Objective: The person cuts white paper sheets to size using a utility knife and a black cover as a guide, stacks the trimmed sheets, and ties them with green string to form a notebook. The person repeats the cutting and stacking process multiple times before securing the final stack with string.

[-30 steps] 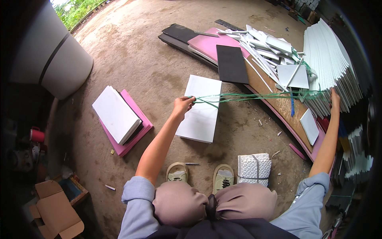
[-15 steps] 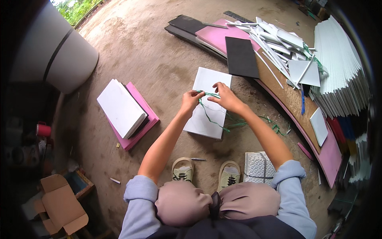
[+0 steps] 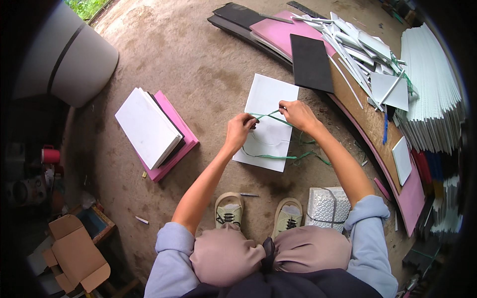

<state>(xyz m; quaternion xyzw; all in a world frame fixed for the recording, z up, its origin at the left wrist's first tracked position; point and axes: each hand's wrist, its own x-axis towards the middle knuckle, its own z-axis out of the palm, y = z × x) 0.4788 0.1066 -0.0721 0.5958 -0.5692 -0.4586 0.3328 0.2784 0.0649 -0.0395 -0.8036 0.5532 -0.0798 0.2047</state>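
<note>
Over a stack of white sheets (image 3: 271, 94) on the ground in front of my feet, both hands hold green plastic twine (image 3: 269, 115). My left hand (image 3: 241, 130) pinches it near the stack's left edge. My right hand (image 3: 299, 115) has its fingers closed on another part at the right edge, and the twine stretches between them, crossing itself. A further length of the twine lies across the lower part of the stack and trails to the right onto the ground. The stack's underside is hidden.
Left stands a pile of white, black and pink sheets (image 3: 148, 130). Long boards (image 3: 343, 94) bearing white offcuts (image 3: 360, 44) curve along the right, beside tall white sheet stacks (image 3: 430, 89). A strapped silvery bundle (image 3: 328, 206) sits near my right foot; an open cardboard box (image 3: 79, 253) is lower left.
My right hand has gone from spread fingers to a closed grip and moved slightly right, drawing the twine out between my hands. The loose twine now lies flatter across the stack.
</note>
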